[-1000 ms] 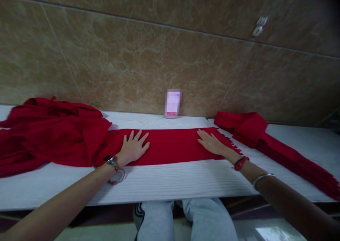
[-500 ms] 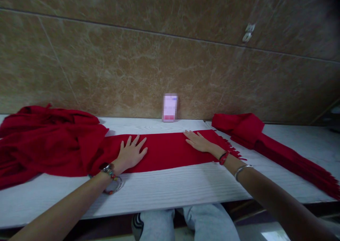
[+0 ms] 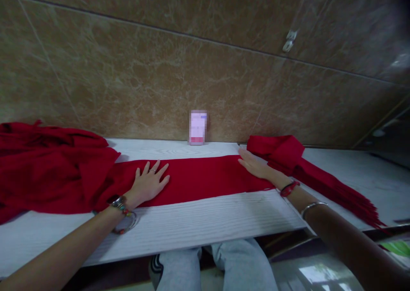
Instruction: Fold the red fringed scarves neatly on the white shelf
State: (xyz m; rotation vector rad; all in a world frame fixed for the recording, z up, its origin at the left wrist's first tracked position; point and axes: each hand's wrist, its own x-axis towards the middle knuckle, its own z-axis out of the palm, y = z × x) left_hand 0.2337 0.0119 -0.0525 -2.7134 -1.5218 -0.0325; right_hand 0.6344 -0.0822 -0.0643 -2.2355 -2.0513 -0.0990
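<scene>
an indoor room, exact use unclear: brown marbled wall [image 3: 137,77], white wood-grain table [image 3: 198,218], glossy floor [image 3: 288,269].

Silver bangle [image 3: 314,206], red bracelet [image 3: 290,188], pale trousers [image 3: 248,265]

Dim light, dark upper-right corner, bright glare on floor [image 3: 290,274], blurred right fingers [image 3: 247,157]
</scene>
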